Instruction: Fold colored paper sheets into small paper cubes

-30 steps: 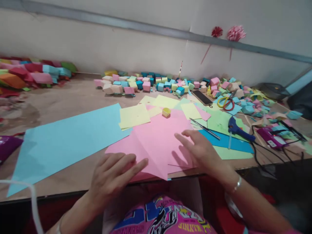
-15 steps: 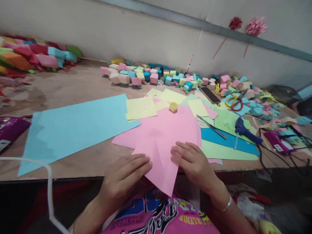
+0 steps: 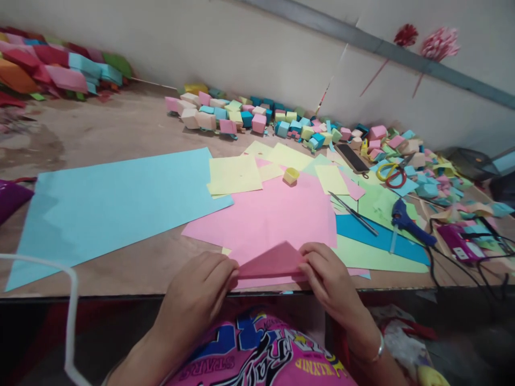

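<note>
The person's two hands are apart, one at each end of a fold in a pink sheet (image 3: 273, 262) at the near edge of the table (image 3: 140, 123). The left hand (image 3: 197, 292) has its thumb and fingers closed on the left end of the fold, and the right hand (image 3: 328, 273) pinches the right end. Between them a flap lies turned over, its point aimed away from the person. More pink paper lies beyond the flap — where one sheet ends and another begins is hard to tell. A small yellow box (image 3: 290, 176) sits at the far side of the pink paper, near some yellow paper (image 3: 235, 174). To the left lies a long light blue sheet (image 3: 108, 214). To the right are a slim metal tool (image 3: 354, 214) and a blue glue gun (image 3: 410, 222), with scissors (image 3: 392, 174) and a phone (image 3: 352, 158) farther back — near a heap of small paper boxes (image 3: 257, 120).
</note>
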A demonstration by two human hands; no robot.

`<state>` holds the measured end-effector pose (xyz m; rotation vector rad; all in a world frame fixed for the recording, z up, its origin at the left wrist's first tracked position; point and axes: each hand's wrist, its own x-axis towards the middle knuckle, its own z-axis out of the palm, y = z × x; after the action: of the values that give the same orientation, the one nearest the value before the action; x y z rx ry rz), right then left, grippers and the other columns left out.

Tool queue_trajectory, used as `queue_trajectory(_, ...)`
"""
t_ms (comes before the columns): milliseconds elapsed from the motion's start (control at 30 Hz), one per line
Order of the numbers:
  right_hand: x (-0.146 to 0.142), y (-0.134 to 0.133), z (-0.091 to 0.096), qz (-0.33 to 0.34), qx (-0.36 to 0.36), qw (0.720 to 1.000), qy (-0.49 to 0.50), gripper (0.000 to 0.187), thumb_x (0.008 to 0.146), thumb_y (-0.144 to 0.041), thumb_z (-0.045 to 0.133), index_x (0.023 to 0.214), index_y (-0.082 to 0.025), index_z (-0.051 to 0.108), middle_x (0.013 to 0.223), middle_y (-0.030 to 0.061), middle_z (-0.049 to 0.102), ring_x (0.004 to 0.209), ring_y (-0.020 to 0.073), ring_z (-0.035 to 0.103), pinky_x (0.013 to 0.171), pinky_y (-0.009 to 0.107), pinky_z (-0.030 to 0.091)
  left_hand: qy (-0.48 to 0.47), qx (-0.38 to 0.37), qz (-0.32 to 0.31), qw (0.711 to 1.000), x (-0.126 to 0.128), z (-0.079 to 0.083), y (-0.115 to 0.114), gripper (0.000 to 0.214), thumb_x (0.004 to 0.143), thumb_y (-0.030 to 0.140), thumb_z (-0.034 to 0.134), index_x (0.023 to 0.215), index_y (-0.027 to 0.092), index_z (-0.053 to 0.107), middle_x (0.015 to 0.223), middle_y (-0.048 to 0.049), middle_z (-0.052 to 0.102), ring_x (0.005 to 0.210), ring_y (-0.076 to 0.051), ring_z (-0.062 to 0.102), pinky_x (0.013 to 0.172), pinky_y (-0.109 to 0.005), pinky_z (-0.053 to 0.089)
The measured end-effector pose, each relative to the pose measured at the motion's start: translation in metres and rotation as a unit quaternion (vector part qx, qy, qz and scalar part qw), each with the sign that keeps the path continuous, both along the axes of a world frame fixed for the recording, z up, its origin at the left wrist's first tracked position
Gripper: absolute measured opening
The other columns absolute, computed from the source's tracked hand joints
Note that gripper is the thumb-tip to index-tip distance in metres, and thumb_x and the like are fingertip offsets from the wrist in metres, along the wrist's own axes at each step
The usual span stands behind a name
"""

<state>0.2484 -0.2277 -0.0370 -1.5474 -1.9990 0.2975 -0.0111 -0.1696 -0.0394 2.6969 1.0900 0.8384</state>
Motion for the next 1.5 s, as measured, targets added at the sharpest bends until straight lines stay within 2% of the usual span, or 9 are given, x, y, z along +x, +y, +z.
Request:
queue_trajectory(100, -0.007, 0.004, -0.002, -0.057, -0.004, 0.998, -0.039, 0.018, 0.098, -0.021, 0.043, 0.082, -0.018, 0.051, 0.086, 0.0064, 0.058, 0.082, 0.0177, 0.054, 0.073, 0.030, 0.043, 0.014, -0.003, 0.030, 0.999, 0.002, 0.000, 0.001, 0.020, 0.096, 0.024, 0.044, 0.084, 0.018, 0.058, 0.073, -0.0030, 0.063, 0.069, -0.018, 0.059, 0.065, -0.031, 0.044)
queue_trajectory(200, -0.013, 0.010, -0.003, -0.098, 0.002, 0.990, -0.103, 0.026, 0.099, -0.026, 0.041, 0.074, -0.020, 0.046, 0.073, 0.0027, 0.052, 0.067, 0.0165, 0.047, 0.062, 0.030, 0.037, 0.031, -0.013, 0.065, 0.997, 0.001, -0.002, 0.003, 0.018, 0.096, 0.029, 0.046, 0.097, 0.017, 0.059, 0.080, -0.0040, 0.067, 0.072, -0.019, 0.063, 0.065, -0.031, 0.045)
queue_trajectory(300, -0.017, 0.017, -0.004, -0.122, 0.006, 0.980, -0.155, 0.028, 0.099, -0.030, 0.041, 0.073, -0.021, 0.046, 0.071, 0.0022, 0.050, 0.064, 0.0162, 0.045, 0.057, 0.029, 0.033, 0.034, -0.021, 0.074, 0.996, -0.001, -0.003, 0.006, 0.020, 0.096, 0.029, 0.046, 0.108, 0.017, 0.057, 0.088, -0.0050, 0.070, 0.077, -0.020, 0.066, 0.068, -0.031, 0.047)
queue_trajectory(400, -0.018, 0.021, -0.005, -0.131, -0.004, 0.974, -0.186, 0.028, 0.099, -0.031, 0.042, 0.074, -0.020, 0.048, 0.074, 0.0032, 0.051, 0.065, 0.0160, 0.047, 0.056, 0.028, 0.032, 0.039, -0.018, 0.064, 0.997, -0.003, -0.004, 0.008, 0.019, 0.097, 0.028, 0.044, 0.105, 0.019, 0.058, 0.086, -0.0040, 0.071, 0.075, -0.020, 0.066, 0.066, -0.031, 0.047)
queue_trajectory(733, -0.021, 0.028, -0.002, -0.123, -0.010, 0.966, -0.227, 0.031, 0.100, -0.032, 0.039, 0.072, -0.020, 0.046, 0.072, 0.0023, 0.050, 0.062, 0.0152, 0.045, 0.054, 0.028, 0.030, 0.046, -0.014, 0.032, 0.998, -0.006, -0.005, 0.012, 0.020, 0.097, 0.026, 0.043, 0.109, 0.018, 0.057, 0.087, -0.0040, 0.072, 0.076, -0.020, 0.066, 0.067, -0.033, 0.048)
queue_trajectory(1000, -0.019, 0.033, -0.005, -0.115, -0.015, 0.958, -0.264, 0.032, 0.100, -0.033, 0.040, 0.071, -0.021, 0.047, 0.069, 0.0010, 0.051, 0.058, 0.0141, 0.045, 0.052, 0.029, 0.029, 0.060, -0.048, 0.028, 0.997, -0.013, -0.012, 0.014, 0.020, 0.096, 0.023, 0.047, 0.112, 0.019, 0.058, 0.089, -0.0023, 0.072, 0.077, -0.018, 0.066, 0.069, -0.030, 0.047)
queue_trajectory(1200, -0.015, 0.051, 0.004, -0.063, -0.029, 0.950, -0.306, 0.029, 0.098, -0.030, 0.042, 0.071, -0.020, 0.049, 0.071, 0.0025, 0.054, 0.056, 0.0132, 0.046, 0.048, 0.029, 0.023, 0.113, -0.042, 0.039, 0.992, -0.007, 0.002, 0.027, 0.022, 0.095, 0.026, 0.043, 0.102, 0.020, 0.064, 0.077, -0.0041, 0.067, 0.069, -0.021, 0.060, 0.061, -0.033, 0.041)
queue_trajectory(1333, -0.016, 0.069, 0.014, -0.050, -0.040, 0.939, -0.337, 0.026, 0.096, -0.026, 0.046, 0.072, -0.018, 0.053, 0.070, 0.0032, 0.055, 0.055, 0.0140, 0.047, 0.049, 0.030, 0.022, 0.182, -0.062, 0.062, 0.979, 0.003, 0.012, 0.035, 0.021, 0.090, 0.018, 0.046, 0.090, 0.022, 0.066, 0.066, -0.0026, 0.059, 0.062, -0.022, 0.054, 0.055, -0.033, 0.032)
queue_trajectory(1500, -0.014, 0.082, 0.021, -0.022, -0.101, 0.940, -0.325, 0.023, 0.095, -0.024, 0.049, 0.074, -0.017, 0.056, 0.074, 0.0039, 0.057, 0.057, 0.0139, 0.048, 0.050, 0.029, 0.024, 0.212, -0.057, 0.043, 0.975, 0.003, 0.012, 0.037, 0.028, 0.085, 0.012, 0.047, 0.097, 0.024, 0.068, 0.069, -0.0024, 0.058, 0.062, -0.022, 0.054, 0.056, -0.033, 0.031)
